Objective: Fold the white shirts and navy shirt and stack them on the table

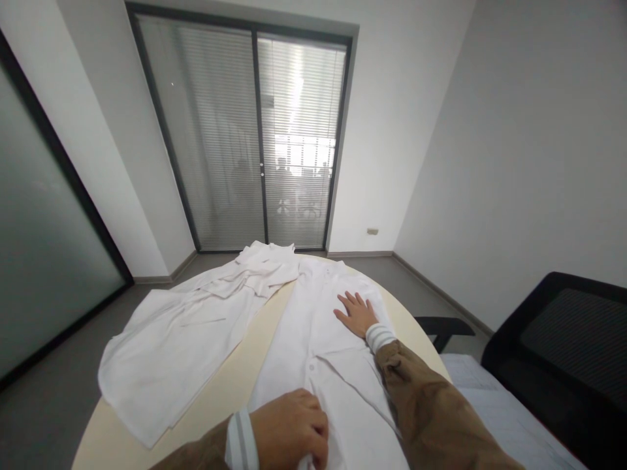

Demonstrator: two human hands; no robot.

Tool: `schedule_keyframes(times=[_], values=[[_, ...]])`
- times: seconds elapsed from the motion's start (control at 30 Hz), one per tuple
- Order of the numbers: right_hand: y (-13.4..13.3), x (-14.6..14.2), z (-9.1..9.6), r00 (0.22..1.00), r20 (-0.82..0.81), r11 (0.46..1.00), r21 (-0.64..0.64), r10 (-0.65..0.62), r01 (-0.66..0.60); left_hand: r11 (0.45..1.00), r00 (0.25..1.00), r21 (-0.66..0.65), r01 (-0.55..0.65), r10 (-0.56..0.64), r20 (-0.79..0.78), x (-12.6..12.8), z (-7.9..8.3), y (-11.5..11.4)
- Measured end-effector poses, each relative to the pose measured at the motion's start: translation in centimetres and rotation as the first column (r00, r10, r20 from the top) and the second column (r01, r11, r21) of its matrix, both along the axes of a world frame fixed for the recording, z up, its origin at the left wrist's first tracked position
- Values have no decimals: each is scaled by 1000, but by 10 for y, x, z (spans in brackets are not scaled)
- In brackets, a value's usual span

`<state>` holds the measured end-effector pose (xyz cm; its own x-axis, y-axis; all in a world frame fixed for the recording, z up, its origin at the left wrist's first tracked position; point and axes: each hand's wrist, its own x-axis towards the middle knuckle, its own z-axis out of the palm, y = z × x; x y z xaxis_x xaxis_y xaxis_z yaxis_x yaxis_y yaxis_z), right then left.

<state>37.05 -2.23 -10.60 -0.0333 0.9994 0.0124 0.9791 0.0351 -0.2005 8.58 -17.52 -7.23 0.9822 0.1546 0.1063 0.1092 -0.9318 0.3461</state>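
Note:
A white buttoned shirt (pixel 298 333) lies spread lengthwise over the table in front of me, its button strip running down the middle. Flat on its far right part rests my right hand (pixel 357 314), fingers spread. My left hand (pixel 290 431) is closer to me, its fingers curled and pinching the shirt's cloth near the bottom of the view. Creases run across the fabric between the two hands. To the left, a second white garment (pixel 181 346) is laid out, rumpled at its far end and hanging over the table's left edge.
The round cream table (pixel 255 356) bears both garments. At the right stands a black mesh office chair (pixel 563 346) with its armrest close to the table; white cloth (pixel 482 398) lies on its seat. A glass door with blinds (pixel 235 143) is beyond the table.

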Motion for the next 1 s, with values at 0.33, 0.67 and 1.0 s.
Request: schedule_keyframes(times=[0.33, 0.67, 1.0], values=[[-3, -3, 4, 998, 61, 998, -56, 9, -5, 990, 992, -96, -105, 98, -73, -7, 6, -10], [-1, 1, 6, 997, 47, 994, -91, 59, -54, 977, 982, -95, -190, 191, 1, -11, 26, -5], [-5, -3, 8, 987, 97, 981, -128, -131, 143, 974, 977, -121, -193, 180, -115, -15, -5, 0]])
